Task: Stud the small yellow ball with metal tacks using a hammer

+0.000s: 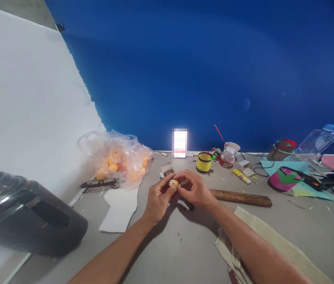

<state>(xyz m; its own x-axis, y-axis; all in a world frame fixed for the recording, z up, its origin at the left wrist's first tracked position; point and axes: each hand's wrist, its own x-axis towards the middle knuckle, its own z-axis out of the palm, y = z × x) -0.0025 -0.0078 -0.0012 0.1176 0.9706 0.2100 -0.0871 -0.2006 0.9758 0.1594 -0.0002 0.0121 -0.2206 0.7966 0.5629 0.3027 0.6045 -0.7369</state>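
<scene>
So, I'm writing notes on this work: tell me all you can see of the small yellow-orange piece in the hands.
The small yellow-orange piece looks rounded and smooth, perhaps plastic, with whitish, shiny marks on its visible side, too small to make out. It is held above the grey table, between thumb and fingers of the left hand, which hide part of it. The right hand is close beside it; contact there is unclear.

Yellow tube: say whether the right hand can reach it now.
Probably yes, once the right hand turns from the small ball: the yellow tube lies uncovered, and the wooden bar on its near side looks low enough to pass over.
</scene>
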